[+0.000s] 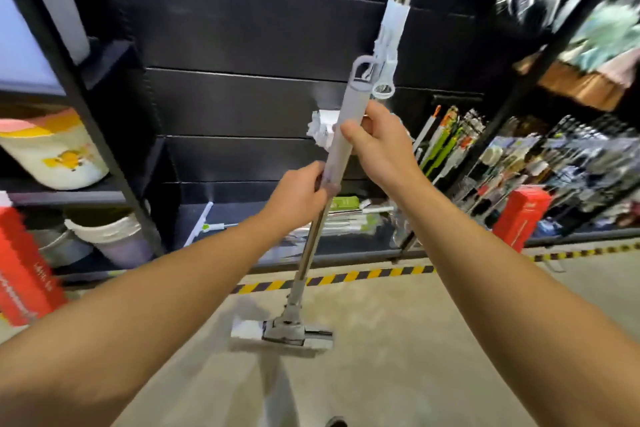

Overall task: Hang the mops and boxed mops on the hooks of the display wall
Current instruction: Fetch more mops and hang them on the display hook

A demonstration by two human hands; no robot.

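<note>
A mop (pixel 313 239) is held nearly upright before the black display wall (pixel 242 28), head near the floor. Its grey handle is gripped by the left hand (pixel 298 189) lower down and the right hand (pixel 375 146) higher, nearer the hanging loop (pixel 363 63) at the top.

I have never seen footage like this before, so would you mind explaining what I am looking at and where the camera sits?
There is no machine here. A person wears one wide-angle camera on the head, looking forward and down, so both bare arms reach into the picture. The left hand grips the mop where its grey grip meets the metal pole; the right hand grips the grey handle higher up. The mop head is near the concrete floor. Behind is the black display wall, where another mop already hangs. Shelves beside it hold buckets and a red box.
</note>
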